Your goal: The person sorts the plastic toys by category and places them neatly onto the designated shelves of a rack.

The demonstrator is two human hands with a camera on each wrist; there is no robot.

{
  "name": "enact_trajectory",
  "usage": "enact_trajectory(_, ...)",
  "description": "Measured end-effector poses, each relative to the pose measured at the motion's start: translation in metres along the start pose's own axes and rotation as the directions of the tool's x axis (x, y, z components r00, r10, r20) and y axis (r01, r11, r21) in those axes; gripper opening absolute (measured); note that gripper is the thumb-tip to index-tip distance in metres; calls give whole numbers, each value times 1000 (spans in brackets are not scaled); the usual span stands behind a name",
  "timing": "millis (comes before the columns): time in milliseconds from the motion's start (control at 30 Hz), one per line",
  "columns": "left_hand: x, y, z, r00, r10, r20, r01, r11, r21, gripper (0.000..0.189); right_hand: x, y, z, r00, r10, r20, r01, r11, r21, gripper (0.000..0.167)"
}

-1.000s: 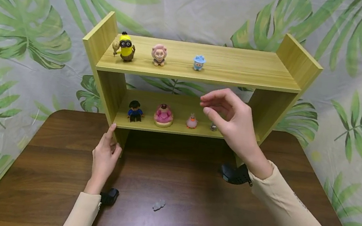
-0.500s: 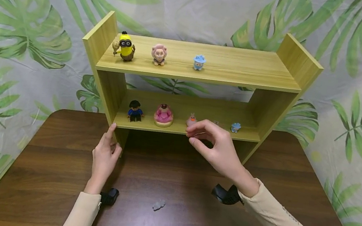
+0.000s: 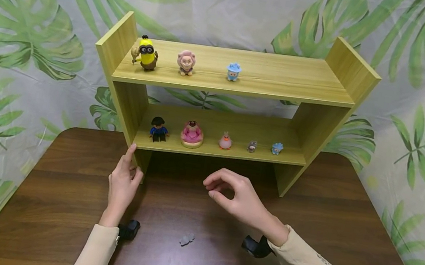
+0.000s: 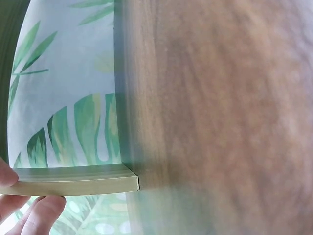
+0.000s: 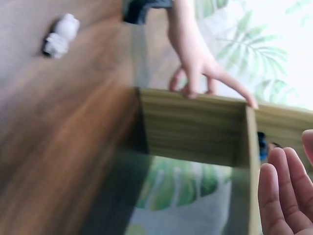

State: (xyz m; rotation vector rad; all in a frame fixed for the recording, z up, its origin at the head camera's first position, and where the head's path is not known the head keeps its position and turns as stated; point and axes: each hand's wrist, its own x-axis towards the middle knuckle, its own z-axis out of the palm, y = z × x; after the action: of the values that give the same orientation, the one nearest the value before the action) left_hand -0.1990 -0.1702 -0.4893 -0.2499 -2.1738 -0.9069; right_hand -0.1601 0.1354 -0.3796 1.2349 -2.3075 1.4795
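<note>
A light wooden two-tier shelf (image 3: 326,99) stands at the back of a dark wooden table (image 3: 62,183). My left hand (image 3: 129,168) holds the bottom of the shelf's left side panel (image 4: 73,180), index finger pointing up along its edge. My right hand (image 3: 213,187) hovers over the table in front of the shelf, fingers loosely curled and holding nothing; its fingers (image 5: 283,196) also show in the right wrist view. A small grey figure (image 3: 186,239) lies on the table between my wrists, nearest the right hand.
The top tier carries a yellow minion (image 3: 147,53), a pink lion (image 3: 186,62) and a small blue figure (image 3: 233,72). The lower tier holds a dark-haired boy figure (image 3: 158,129), a pink round figure (image 3: 192,134), a pink duck (image 3: 225,141) and two tiny figures (image 3: 252,146). Leaf-print cloth hangs behind.
My right hand has drawn back from the right part of the lower tier, down and left to above the table, uncovering the tiny figures there. The left hand has stayed put.
</note>
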Motion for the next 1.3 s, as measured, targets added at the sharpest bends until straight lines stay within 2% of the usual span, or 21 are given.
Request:
enact_trajectory(133,0,0,0,1000,0,1,0,1000,1,82,-10,7,13,999,9,48,-9,1000,-3,20)
enact_trajectory(300,0,0,0,1000,-4,4,4,1000,-1,82,-23,11,31,990,79,120,-81,997,9,22)
enact_trajectory(500,-1,0,0,1000,2,2,-2,1000,-2,81,-39,25,48,961,180,209,-188,982,19,23)
enact_trajectory(633,0,0,1,1000,0,-1,0,1000,-3,82,-45,31,56,943,218,251,-227,974,8,23)
enact_trajectory(800,0,0,0,1000,-2,-1,2,1000,-1,83,-47,34,64,928,244,282,-250,968,-15,24)
enact_trajectory(967,0,0,0,1000,-4,2,4,1000,-4,83,-46,37,72,903,274,332,-255,962,-100,24)
enact_trajectory(1167,0,0,0,1000,7,3,-7,1000,3,83,-47,40,81,867,292,403,-211,949,-234,24)
enact_trajectory(1300,0,0,0,1000,11,3,-11,1000,0,83,-48,43,87,853,303,424,-198,941,-274,22)
